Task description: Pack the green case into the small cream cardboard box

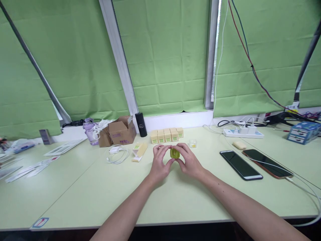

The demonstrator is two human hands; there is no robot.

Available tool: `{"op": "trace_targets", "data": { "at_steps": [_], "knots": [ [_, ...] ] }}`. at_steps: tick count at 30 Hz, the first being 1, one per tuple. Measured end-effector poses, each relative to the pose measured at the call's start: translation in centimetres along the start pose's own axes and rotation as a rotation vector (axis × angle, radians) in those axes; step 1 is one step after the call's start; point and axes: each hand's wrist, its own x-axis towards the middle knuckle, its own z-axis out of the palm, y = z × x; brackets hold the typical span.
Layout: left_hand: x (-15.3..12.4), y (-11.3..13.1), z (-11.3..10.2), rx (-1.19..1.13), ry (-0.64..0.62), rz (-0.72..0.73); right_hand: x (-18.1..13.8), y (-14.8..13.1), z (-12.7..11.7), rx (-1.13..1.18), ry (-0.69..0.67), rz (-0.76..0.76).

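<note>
Between my two hands, just above the table, is a small yellow-green rounded-square case (175, 153). My left hand (161, 162) pinches its left side with thumb and fingers. From the right, my right hand (188, 160) grips it the same way. What the case contains cannot be made out. Behind my hands stand several small cream boxes (167, 136) with green labels in a row. A small clear plastic container (193, 144) with a bit of yellow in it sits beyond my right hand. Left of my left hand lies an opened cream box (139, 151) with its flap out.
A white charger with cable (117, 152), a cardboard carton (120, 131), a purple bottle (90, 132) and a black cylinder (141, 125) are on the left. Two phones, one dark (240, 164) and one brown-edged (267, 163), lie right, before a power strip (244, 133).
</note>
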Motion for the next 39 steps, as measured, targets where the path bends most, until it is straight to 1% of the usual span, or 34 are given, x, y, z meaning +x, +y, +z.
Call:
{"op": "trace_targets", "data": {
  "at_steps": [5, 10, 19, 29, 39],
  "knots": [
    [0.21, -0.18, -0.06, -0.002, 0.033, 0.008, 0.26, -0.35, -0.14, 0.032, 0.071, -0.016],
    [0.23, -0.18, -0.03, -0.003, 0.074, -0.016, 0.28, -0.32, -0.25, -0.021, 0.111, -0.058],
    [0.21, -0.16, -0.18, 0.017, 0.056, 0.012, 0.1, 0.12, -0.09, -0.055, 0.088, -0.114],
    [0.24, -0.11, -0.28, 0.056, 0.071, 0.07, 0.2, -0.09, -0.24, -0.104, 0.045, -0.146],
    [0.11, -0.41, -0.2, 0.093, 0.105, 0.159, 0.43, -0.2, -0.19, -0.163, 0.041, -0.18]
  ]
}}
